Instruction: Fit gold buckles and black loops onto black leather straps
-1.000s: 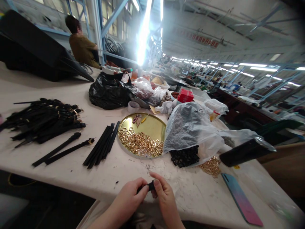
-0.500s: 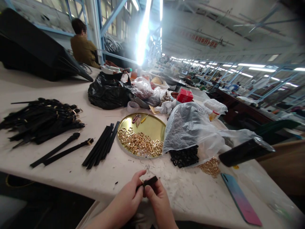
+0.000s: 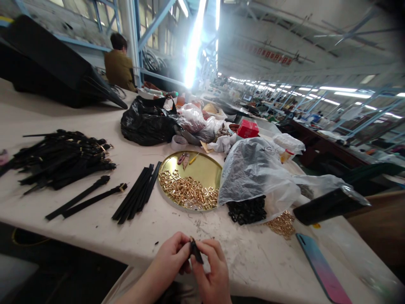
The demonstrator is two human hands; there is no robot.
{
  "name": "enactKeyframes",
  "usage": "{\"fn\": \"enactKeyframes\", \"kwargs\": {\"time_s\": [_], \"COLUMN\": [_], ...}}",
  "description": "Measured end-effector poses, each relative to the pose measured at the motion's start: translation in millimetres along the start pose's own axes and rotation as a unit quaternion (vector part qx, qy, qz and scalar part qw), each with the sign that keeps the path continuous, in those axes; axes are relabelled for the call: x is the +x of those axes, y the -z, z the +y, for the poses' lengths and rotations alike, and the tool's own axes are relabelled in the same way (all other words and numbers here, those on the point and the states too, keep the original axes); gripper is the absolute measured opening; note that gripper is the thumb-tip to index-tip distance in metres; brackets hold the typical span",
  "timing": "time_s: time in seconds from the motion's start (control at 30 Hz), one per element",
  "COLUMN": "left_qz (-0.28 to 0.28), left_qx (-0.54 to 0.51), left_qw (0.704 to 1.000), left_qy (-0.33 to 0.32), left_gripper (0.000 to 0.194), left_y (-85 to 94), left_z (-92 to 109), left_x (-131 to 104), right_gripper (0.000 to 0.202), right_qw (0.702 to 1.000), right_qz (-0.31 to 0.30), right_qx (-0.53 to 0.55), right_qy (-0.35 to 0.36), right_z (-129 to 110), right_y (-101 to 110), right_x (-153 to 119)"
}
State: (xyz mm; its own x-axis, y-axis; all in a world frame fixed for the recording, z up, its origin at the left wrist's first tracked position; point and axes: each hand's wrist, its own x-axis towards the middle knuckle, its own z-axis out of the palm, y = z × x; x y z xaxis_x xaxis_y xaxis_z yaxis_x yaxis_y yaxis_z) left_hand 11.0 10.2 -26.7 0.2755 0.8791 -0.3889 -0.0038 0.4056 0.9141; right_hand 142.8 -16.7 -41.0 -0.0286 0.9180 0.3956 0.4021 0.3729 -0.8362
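Observation:
Between my two hands, over the table's front edge, is a black strap [image 3: 196,253] with a small gold-coloured bit at its top, likely a buckle. My left hand [image 3: 175,255] pinches it from the left, thumb against fingers. Thumb and fingers of my right hand [image 3: 212,264] grip its other side. The strap's lower part is hidden by the hands. Beyond them lies a round gold tray [image 3: 209,162] with many gold buckles [image 3: 186,190] on it. Left of the tray lie several plain black straps [image 3: 136,194] and two buckled straps [image 3: 95,200].
A big heap of black buckled straps [image 3: 66,160] covers the table's left. Right of the tray stand a translucent plastic bag [image 3: 253,173], black small parts [image 3: 247,210], loose gold pieces [image 3: 282,223] and a phone [image 3: 321,266]. A black plastic bag [image 3: 148,122] lies behind.
The black strap has turned from pointing right to pointing down between my hands. My right fingers have lifted and opened out around it. The view has shifted slightly.

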Motion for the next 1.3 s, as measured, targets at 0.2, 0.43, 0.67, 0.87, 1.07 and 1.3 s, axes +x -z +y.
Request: {"fn": "enactKeyframes", "kwargs": {"time_s": [0.2,0.43,0.67,0.87,1.07,1.3], "left_qz": [-0.031,-0.063,-0.085,-0.053,-0.062,-0.095], "left_qx": [0.041,0.118,0.141,0.139,0.156,0.091], "left_qw": [0.998,0.988,0.983,0.986,0.985,0.991], "left_qy": [-0.026,-0.076,-0.083,-0.069,-0.029,-0.003], "left_gripper": [0.029,0.023,0.022,0.021,0.02,0.011], "left_y": [3.5,7.5,2.0,3.9,5.2,6.1], "left_z": [6.0,16.5,18.7,10.5,10.7,8.7], "left_x": [-5.8,-15.2,-23.1,-15.7,-13.0,-17.2], "right_gripper": [0.027,0.031,0.029,0.028,0.028,0.04], "right_qw": [0.991,0.941,0.881,0.909,0.934,0.857], "right_qz": [0.013,-0.037,-0.045,-0.033,0.006,-0.01], "right_qx": [0.094,0.238,0.358,0.3,0.217,0.344], "right_qy": [-0.095,-0.238,-0.307,-0.286,-0.285,-0.384], "right_z": [-5.0,9.3,13.4,10.6,7.8,9.3], "right_y": [1.3,-0.1,5.5,6.4,0.7,6.0], "right_x": [-1.1,0.4,5.0,2.4,-0.7,-0.2]}}
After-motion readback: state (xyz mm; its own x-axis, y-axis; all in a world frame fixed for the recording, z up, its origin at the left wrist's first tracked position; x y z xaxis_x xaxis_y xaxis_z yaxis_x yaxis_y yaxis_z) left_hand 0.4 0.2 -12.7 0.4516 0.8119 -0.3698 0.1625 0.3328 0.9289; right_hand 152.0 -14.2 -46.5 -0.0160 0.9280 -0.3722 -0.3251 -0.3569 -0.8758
